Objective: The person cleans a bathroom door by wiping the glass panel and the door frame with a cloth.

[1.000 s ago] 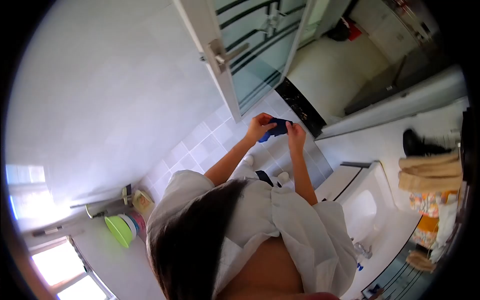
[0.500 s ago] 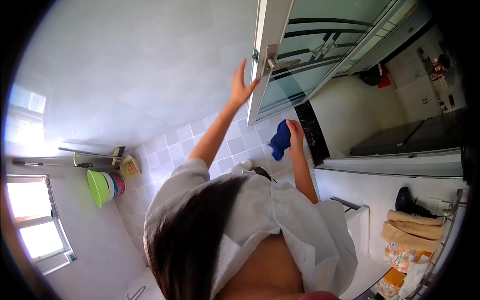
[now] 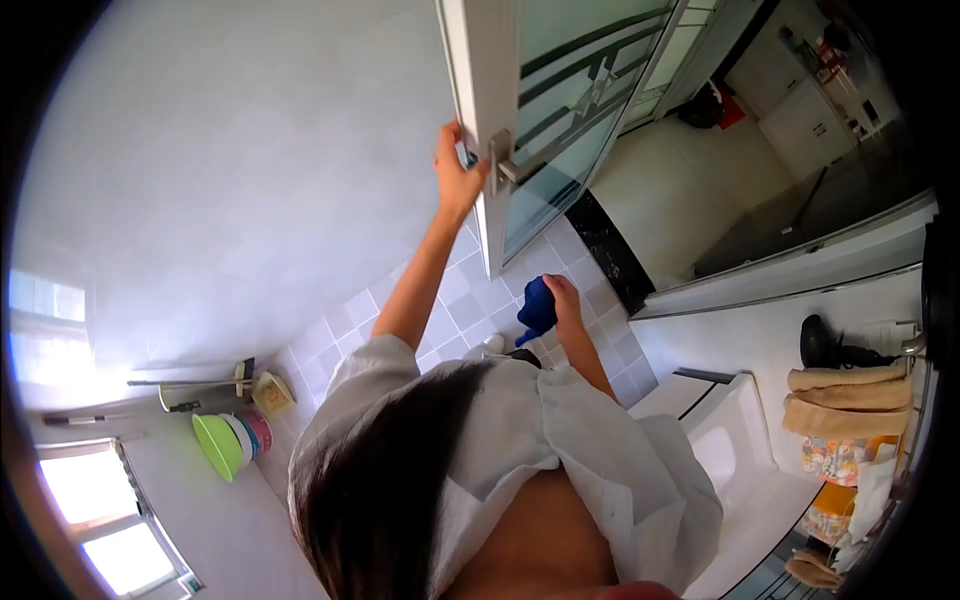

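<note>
Your left hand [image 3: 461,178] grips glass-paneled door [image 3: 485,85] at its edge, lever handle [image 3: 503,165] just beside it; right hand [image 3: 566,303] holds blue cloth [image 3: 537,308].

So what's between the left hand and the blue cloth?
In the head view: the lower part of the open door, then a patch of floor tiles.

The door [image 3: 482,60] is cut off at the top edge. Glare washes out the view through the window [image 3: 90,485]. Long hair [image 3: 400,450] covers part of the shirt [image 3: 610,480]. Small things [image 3: 832,60] in the far room are too blurred to name.
</note>
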`<control>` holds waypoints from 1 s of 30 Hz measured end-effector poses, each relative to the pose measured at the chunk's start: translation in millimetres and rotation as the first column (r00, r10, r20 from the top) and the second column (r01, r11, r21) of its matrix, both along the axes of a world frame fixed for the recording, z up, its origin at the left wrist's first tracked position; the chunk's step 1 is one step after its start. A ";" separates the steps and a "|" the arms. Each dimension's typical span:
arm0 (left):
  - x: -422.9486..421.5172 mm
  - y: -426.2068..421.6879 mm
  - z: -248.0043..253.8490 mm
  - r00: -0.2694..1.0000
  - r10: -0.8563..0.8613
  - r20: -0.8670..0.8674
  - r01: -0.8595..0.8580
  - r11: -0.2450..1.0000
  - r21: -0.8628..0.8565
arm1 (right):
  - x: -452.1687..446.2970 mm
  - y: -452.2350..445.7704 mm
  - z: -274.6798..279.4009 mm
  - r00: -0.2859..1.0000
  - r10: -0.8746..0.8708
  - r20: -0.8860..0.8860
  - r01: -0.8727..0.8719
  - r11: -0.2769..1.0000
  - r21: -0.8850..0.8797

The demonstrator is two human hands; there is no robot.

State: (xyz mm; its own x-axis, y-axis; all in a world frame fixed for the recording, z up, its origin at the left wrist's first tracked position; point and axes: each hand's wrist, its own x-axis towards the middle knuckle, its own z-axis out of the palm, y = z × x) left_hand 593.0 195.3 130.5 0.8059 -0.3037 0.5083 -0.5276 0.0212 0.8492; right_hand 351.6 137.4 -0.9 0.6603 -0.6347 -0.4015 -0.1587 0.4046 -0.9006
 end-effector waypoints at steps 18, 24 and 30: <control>-151.2 -152.9 -13.4 0.269 -0.789 0.552 0.469 0.608 0.641 | -66.3 -44.7 -40.4 0.772 -0.602 -0.205 0.614 0.790 -0.005; -232.6 -243.8 -23.5 0.229 -0.834 0.502 0.474 0.546 0.691 | -110.4 -70.0 -44.8 0.652 -0.748 -0.126 0.749 0.609 0.261; -308.1 -338.7 -34.9 0.308 -0.796 0.521 0.479 0.603 0.638 | -156.2 -126.5 -60.5 0.621 -0.774 -0.123 0.766 0.564 0.309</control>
State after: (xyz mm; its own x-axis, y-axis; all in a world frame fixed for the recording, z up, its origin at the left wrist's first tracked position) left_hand 284.9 -143.5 95.6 -0.3155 -0.7975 0.5143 -0.8502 0.4783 0.2201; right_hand 195.4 10.8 -61.3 -0.0081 -0.7550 -0.6557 0.3641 0.6085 -0.7051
